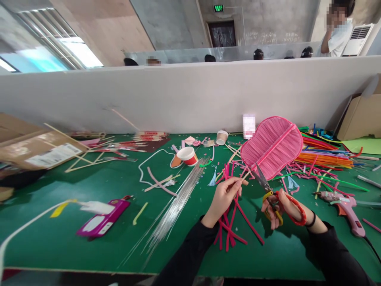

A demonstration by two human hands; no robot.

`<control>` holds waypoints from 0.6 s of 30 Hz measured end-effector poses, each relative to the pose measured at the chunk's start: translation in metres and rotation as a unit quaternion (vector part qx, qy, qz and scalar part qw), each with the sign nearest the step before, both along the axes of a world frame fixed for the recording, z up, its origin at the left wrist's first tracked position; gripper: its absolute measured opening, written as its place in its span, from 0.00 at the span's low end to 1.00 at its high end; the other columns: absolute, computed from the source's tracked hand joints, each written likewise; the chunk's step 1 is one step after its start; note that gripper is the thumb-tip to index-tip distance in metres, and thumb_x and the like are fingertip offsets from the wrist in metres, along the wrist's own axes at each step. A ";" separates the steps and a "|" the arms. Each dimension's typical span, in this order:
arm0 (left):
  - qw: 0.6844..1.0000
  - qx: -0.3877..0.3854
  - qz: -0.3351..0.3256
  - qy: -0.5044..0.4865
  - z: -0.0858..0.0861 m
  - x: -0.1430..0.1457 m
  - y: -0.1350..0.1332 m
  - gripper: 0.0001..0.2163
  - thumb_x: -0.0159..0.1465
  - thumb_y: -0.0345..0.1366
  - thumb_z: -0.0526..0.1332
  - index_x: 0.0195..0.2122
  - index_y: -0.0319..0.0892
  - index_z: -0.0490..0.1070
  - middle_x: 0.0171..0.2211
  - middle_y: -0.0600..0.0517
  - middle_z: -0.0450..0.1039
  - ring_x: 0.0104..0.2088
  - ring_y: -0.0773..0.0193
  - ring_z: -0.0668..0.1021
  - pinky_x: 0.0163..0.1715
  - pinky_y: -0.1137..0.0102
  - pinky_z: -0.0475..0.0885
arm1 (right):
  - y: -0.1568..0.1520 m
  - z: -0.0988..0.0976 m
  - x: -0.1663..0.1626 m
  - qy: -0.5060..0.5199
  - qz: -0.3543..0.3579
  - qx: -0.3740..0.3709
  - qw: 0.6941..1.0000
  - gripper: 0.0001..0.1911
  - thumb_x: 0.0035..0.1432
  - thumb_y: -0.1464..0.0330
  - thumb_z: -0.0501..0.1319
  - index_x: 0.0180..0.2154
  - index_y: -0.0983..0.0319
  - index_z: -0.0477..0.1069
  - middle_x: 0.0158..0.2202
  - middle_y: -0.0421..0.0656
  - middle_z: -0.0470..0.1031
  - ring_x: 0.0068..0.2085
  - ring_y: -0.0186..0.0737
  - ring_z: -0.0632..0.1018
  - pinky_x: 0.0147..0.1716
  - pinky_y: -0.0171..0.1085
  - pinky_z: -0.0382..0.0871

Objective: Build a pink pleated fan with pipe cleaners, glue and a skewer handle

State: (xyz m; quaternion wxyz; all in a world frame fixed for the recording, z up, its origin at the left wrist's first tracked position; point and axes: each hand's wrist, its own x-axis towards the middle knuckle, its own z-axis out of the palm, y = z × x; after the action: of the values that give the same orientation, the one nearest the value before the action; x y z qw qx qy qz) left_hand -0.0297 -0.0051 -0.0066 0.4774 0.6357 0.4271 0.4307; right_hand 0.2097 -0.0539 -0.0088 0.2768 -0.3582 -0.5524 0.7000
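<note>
My left hand (pixel 224 197) is closed in a pinch on the thin stick handle of a pink leaf-shaped fan (pixel 272 146), which it holds tilted above the green table (pixel 89 186). My right hand (pixel 281 207) grips red and yellow scissors (pixel 272 194). The scissor blades point up at the base of the fan, close to where the handle meets it. Under both hands lies a loose pile of pink pipe cleaners (pixel 230 226).
A pink glue gun (pixel 347 208) lies to the right. Colourful pipe cleaners (pixel 324 157) are heaped at the back right. A bundle of metal wires (pixel 175 202), a red paper cup (pixel 188 155), a magenta package (pixel 102 220) and cardboard boxes (pixel 32 149) lie to the left. People sit behind the partition.
</note>
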 end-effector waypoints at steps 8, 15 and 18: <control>0.999 0.028 0.004 0.029 0.000 0.000 0.001 0.17 0.67 0.48 0.58 0.39 0.39 0.79 0.21 0.54 0.69 0.20 0.68 0.67 0.20 0.74 0.59 | 0.004 0.000 -0.001 -0.090 -0.071 0.123 0.986 0.41 0.55 0.33 0.46 0.35 0.64 0.73 0.22 0.41 0.72 0.22 0.36 0.75 0.22 0.33 0.68; 0.997 0.055 0.002 0.050 0.000 -0.001 0.002 0.18 0.68 0.48 0.57 0.38 0.40 0.79 0.20 0.54 0.70 0.22 0.66 0.71 0.26 0.72 0.65 | 0.005 -0.002 0.001 -0.133 -0.087 0.131 0.979 0.37 0.59 0.36 0.46 0.26 0.61 0.70 0.15 0.40 0.68 0.16 0.33 0.69 0.18 0.33 0.62; 0.997 0.056 0.002 0.053 0.000 -0.002 0.002 0.17 0.68 0.47 0.57 0.38 0.40 0.79 0.20 0.54 0.70 0.22 0.65 0.72 0.26 0.72 0.65 | 0.004 -0.004 0.000 -0.147 -0.103 0.125 0.976 0.35 0.58 0.36 0.48 0.23 0.60 0.67 0.12 0.38 0.64 0.14 0.32 0.66 0.16 0.32 0.59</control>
State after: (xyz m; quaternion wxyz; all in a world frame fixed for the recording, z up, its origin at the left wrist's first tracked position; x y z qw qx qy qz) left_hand -0.0314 -0.0034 -0.0062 0.4170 0.6825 0.4284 0.4204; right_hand 0.2099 -0.0499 -0.0125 0.3059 -0.4747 -0.6302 0.5329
